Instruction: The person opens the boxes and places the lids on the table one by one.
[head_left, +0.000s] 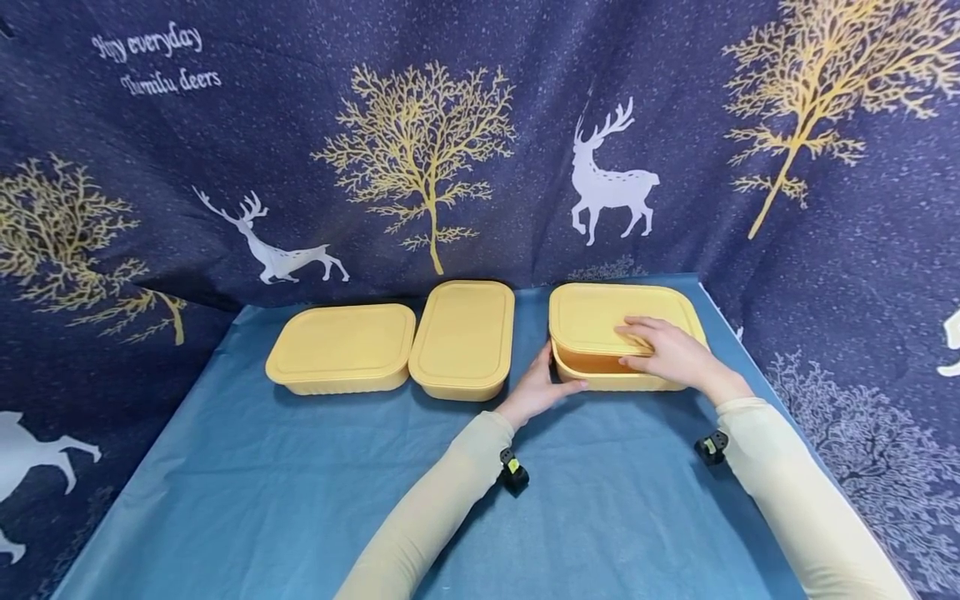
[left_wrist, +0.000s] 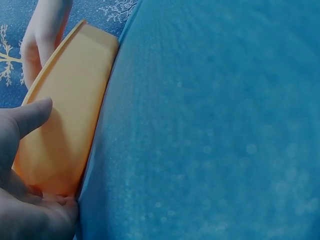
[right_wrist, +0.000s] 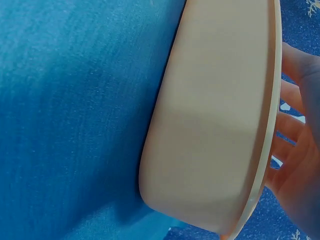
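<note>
At the right of the table, in the head view, stands a yellow lidded box (head_left: 628, 382). Its yellow lid (head_left: 592, 312) sits raised at the front, so a strip of the orange inside shows. The left hand (head_left: 538, 390) grips the box's front left corner, its thumb (left_wrist: 37, 114) on the front wall and the other fingers round the end. Over the lid's front right part, the right hand (head_left: 671, 354) holds the lid, fingers on top and thumb at the front edge. In the right wrist view the right hand (right_wrist: 300, 145) is partly behind the box rim.
Two more yellow boxes with lids on stand to the left, one box (head_left: 341, 346) lying crosswise, the other box (head_left: 465, 337) lengthwise, ends touching or nearly so. A blue cloth (head_left: 247, 500) covers the table. Behind hangs a dark blue curtain (head_left: 510, 208) with trees and deer.
</note>
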